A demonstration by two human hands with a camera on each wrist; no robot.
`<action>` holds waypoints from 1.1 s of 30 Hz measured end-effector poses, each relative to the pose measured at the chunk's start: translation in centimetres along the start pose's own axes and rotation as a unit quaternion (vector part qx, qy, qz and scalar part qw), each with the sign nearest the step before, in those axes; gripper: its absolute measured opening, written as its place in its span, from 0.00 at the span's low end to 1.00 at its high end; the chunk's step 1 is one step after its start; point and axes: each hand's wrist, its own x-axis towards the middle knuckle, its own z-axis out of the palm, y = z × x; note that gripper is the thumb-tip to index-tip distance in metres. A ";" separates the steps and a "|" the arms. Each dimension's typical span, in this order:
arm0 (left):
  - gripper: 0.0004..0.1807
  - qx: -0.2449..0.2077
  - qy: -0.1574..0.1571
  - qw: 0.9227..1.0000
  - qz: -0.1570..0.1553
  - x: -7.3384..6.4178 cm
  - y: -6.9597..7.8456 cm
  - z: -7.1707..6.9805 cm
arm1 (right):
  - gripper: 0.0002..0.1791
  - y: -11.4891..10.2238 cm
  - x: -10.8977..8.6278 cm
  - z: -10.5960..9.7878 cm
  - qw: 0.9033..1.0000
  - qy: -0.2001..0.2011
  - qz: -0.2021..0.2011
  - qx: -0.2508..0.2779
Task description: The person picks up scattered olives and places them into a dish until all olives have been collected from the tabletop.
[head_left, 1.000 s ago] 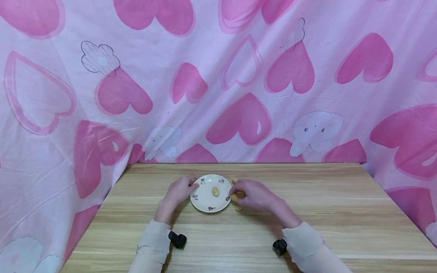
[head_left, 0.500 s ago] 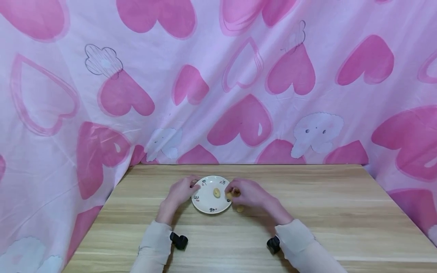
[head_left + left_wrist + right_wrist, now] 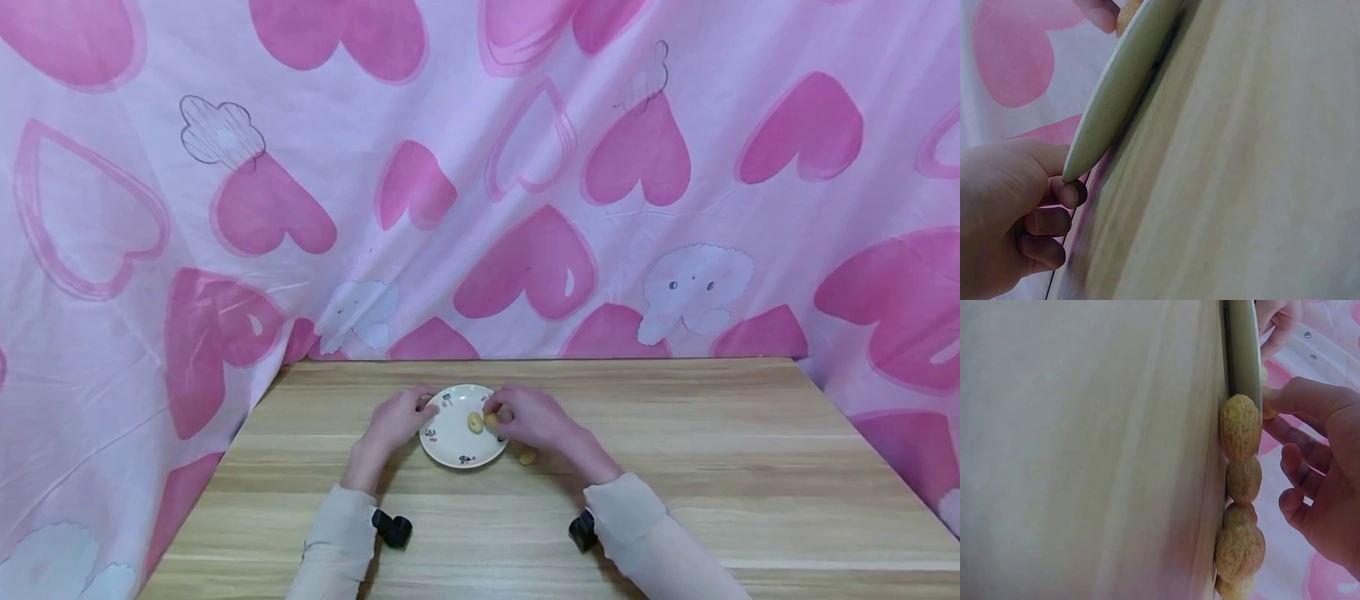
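Note:
A white plate with small dark and red prints sits on the table, one peanut in its shell lying near its middle. My left hand grips the plate's left rim, thumb on top and a finger underneath in the left wrist view. Over the plate's right side, my right hand pinches another peanut between thumb and fingertips, close beside the first. In the right wrist view the other fingers of that hand curl loosely. Several more tan, wrinkled peanuts lie in a row just right of the plate, mostly hidden under the right hand in the head view.
The wood-grain table extends to both sides and toward the front. Behind it and along its sides hangs a pink cloth printed with hearts. Both forearms carry black wrist cameras.
My right hand has moved left from the row of peanuts to over the plate, bringing one peanut with it. The left hand stays at the plate's rim.

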 end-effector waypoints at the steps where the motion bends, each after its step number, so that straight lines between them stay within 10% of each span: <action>1: 0.17 0.000 0.000 1.000 0.000 0.0 0.0 0.0 | 0.13 -0.1 0.2 0.1 1.000 0.000 0.003 0.000; 33: 0.18 -0.010 -0.008 1.000 -0.004 -0.1 0.3 -0.3 | 0.12 -0.6 -0.4 -1.2 0.999 -0.014 0.020 0.024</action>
